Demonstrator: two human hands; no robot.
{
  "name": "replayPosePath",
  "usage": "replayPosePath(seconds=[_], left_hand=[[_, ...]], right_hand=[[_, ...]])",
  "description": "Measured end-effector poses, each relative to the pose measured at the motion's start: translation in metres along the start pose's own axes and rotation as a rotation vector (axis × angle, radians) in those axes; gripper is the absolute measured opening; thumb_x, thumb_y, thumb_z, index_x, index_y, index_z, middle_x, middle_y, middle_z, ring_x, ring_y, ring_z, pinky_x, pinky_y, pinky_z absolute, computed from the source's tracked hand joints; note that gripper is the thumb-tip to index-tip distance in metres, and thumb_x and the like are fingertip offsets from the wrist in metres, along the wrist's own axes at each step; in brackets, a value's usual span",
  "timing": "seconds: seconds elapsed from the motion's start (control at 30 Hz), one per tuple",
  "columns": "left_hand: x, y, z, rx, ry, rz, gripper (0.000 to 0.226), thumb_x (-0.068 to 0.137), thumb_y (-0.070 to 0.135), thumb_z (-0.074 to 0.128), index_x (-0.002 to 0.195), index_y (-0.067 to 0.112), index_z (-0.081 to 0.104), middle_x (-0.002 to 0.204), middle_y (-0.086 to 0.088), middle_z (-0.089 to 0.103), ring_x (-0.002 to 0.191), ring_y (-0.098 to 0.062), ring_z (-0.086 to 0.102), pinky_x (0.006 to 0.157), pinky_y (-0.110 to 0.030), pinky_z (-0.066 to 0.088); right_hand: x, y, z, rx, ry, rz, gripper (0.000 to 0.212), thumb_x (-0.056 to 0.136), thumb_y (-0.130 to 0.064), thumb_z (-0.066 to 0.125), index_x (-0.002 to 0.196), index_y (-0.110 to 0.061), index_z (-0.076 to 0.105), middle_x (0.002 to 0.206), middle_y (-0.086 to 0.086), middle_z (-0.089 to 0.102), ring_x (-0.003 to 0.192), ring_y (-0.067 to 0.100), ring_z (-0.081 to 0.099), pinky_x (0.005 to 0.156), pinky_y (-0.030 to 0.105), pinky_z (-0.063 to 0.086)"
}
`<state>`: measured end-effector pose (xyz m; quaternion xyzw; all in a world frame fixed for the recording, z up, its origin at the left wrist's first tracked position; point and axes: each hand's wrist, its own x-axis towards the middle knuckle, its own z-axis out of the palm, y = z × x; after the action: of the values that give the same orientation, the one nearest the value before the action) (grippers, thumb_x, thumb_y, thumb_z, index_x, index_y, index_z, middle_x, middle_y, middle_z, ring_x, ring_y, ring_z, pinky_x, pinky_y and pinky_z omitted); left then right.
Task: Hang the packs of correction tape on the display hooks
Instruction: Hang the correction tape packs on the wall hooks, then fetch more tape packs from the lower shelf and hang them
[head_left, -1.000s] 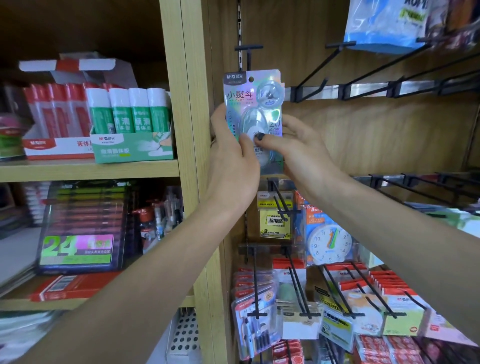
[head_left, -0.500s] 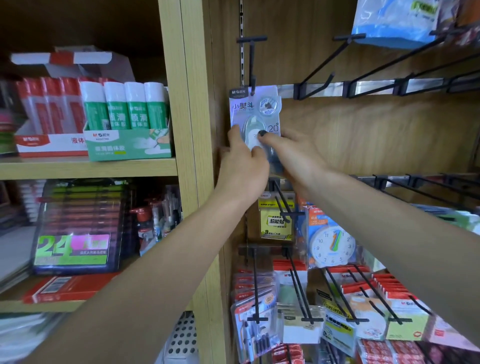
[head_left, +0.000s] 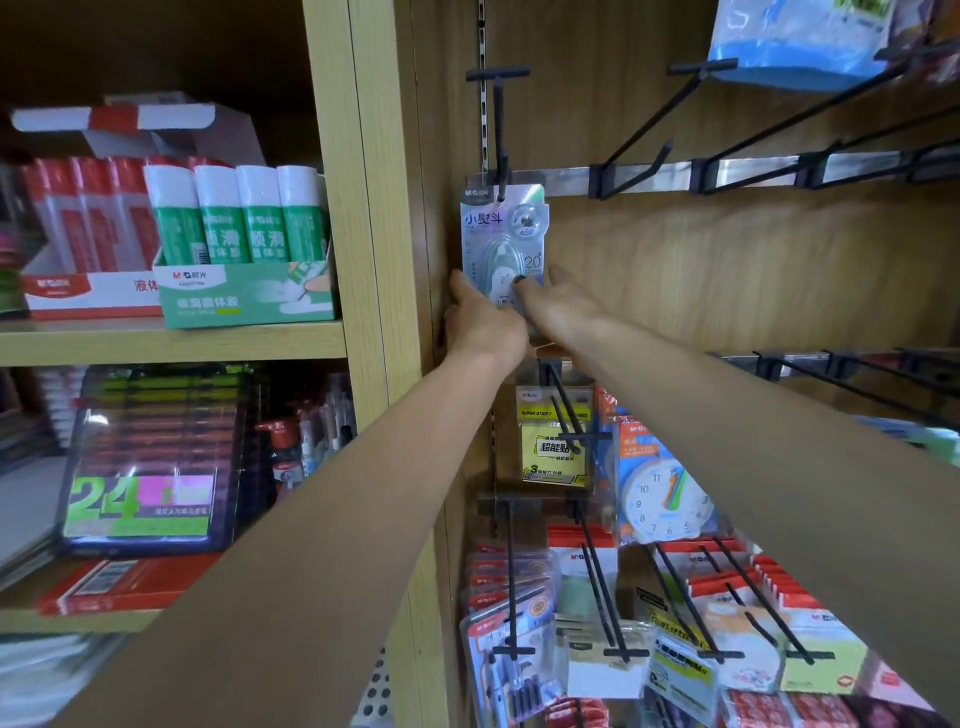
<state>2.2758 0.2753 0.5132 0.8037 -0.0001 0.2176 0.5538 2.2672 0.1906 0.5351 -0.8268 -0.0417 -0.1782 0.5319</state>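
A pale blue pack of correction tape (head_left: 503, 234) hangs flat against the wooden back panel, its top hole threaded on a black display hook (head_left: 498, 119) at the far left of the upper rail. My left hand (head_left: 480, 322) holds the pack's lower left edge. My right hand (head_left: 561, 306) pinches its lower right part, thumb on the front. Both arms reach up from below, and the hands hide the pack's bottom edge.
More black hooks (head_left: 649, 135) stick out along the metal rail (head_left: 753, 171) to the right, one holding a blue bag (head_left: 795, 41). Below hang sticky notes (head_left: 553, 447), a toy clock (head_left: 665, 499) and several red packs. Left of the wooden post (head_left: 374, 260), a shelf holds glue-stick boxes (head_left: 244, 249).
Both hands carried the pack up and away from me, slid its hole onto the hook and pushed it back along the hook towards the panel.
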Motion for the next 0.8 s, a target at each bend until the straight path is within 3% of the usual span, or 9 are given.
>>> replayPosePath(seconds=[0.07,0.2,0.27,0.33,0.4,0.5,0.63,0.7,0.8], left_hand=[[-0.005,-0.003,-0.003,0.006,-0.016,0.01,0.072,0.104,0.021,0.052,0.165,0.024,0.014,0.153,-0.012,0.052,0.134,-0.037,0.057,0.112,-0.053,0.049],[-0.034,-0.011,-0.019,0.035,-0.114,0.082,0.081,0.097,0.012,0.053,0.165,0.029,0.01,0.145,-0.012,0.057,0.129,-0.035,0.06,0.103,-0.048,0.056],[-0.058,-0.012,-0.029,0.057,-0.159,0.14,0.076,0.098,0.007,0.052,0.162,0.028,0.017,0.134,-0.012,0.062,0.113,-0.03,0.066,0.081,-0.034,0.055],[-0.087,-0.013,-0.042,0.05,-0.174,0.201,0.067,0.102,0.009,0.055,0.16,0.029,0.027,0.127,-0.002,0.063,0.106,-0.021,0.068,0.071,-0.022,0.049],[-0.12,-0.018,-0.059,0.022,-0.179,0.294,0.047,0.103,0.011,0.059,0.145,0.028,0.047,0.117,0.013,0.063,0.105,-0.007,0.068,0.075,-0.016,0.048],[-0.169,-0.041,-0.089,-0.004,-0.179,0.382,0.023,0.1,0.006,0.064,0.108,0.028,0.064,0.095,0.009,0.074,0.088,-0.011,0.075,0.082,-0.024,0.057],[-0.22,-0.109,-0.114,0.039,-0.168,0.256,0.007,0.097,0.011,0.071,0.097,0.017,0.069,0.086,0.001,0.075,0.077,-0.02,0.075,0.073,-0.039,0.061],[-0.241,-0.159,-0.123,0.09,-0.134,0.116,0.008,0.096,0.008,0.072,0.095,0.015,0.069,0.081,0.0,0.075,0.073,-0.017,0.073,0.069,-0.035,0.058],[-0.279,-0.24,-0.14,0.139,-0.09,-0.08,0.025,0.096,0.001,0.072,0.089,0.025,0.066,0.075,0.012,0.073,0.067,-0.01,0.072,0.066,-0.029,0.059]], right_hand=[[-0.005,0.003,-0.004,-0.037,-0.019,-0.01,0.032,0.107,-0.031,0.049,0.134,-0.015,0.054,0.117,0.01,0.063,0.1,0.027,0.061,0.092,0.041,0.055],[-0.03,0.007,-0.018,-0.078,0.024,-0.047,0.051,0.107,-0.029,0.051,0.152,-0.008,0.041,0.145,0.014,0.056,0.117,0.026,0.056,0.087,0.028,0.042],[-0.049,0.007,-0.027,-0.062,0.06,-0.102,0.05,0.106,-0.031,0.053,0.151,-0.013,0.044,0.134,0.009,0.062,0.101,0.021,0.058,0.079,0.029,0.045],[-0.071,0.008,-0.035,-0.039,0.078,-0.189,0.039,0.104,-0.032,0.056,0.141,-0.02,0.051,0.104,-0.007,0.065,0.08,0.012,0.061,0.069,0.028,0.05],[-0.096,0.013,-0.041,0.007,0.101,-0.285,0.028,0.101,-0.029,0.06,0.128,-0.027,0.056,0.095,-0.015,0.06,0.077,0.0,0.059,0.064,0.017,0.049],[-0.14,0.029,-0.034,0.079,0.134,-0.438,0.02,0.094,-0.021,0.066,0.113,-0.027,0.065,0.103,-0.012,0.066,0.088,-0.001,0.062,0.078,0.014,0.049],[-0.208,0.067,0.004,0.21,-0.002,-0.536,0.019,0.086,-0.014,0.064,0.103,-0.021,0.068,0.093,-0.007,0.068,0.082,0.01,0.063,0.073,0.016,0.048],[-0.238,0.095,0.032,0.24,-0.119,-0.488,0.019,0.086,-0.014,0.062,0.103,-0.02,0.067,0.091,-0.007,0.066,0.081,0.012,0.061,0.072,0.017,0.046],[-0.282,0.143,0.087,0.245,-0.272,-0.308,0.021,0.084,-0.019,0.062,0.104,-0.019,0.068,0.086,-0.014,0.065,0.075,0.01,0.059,0.07,0.019,0.045]])
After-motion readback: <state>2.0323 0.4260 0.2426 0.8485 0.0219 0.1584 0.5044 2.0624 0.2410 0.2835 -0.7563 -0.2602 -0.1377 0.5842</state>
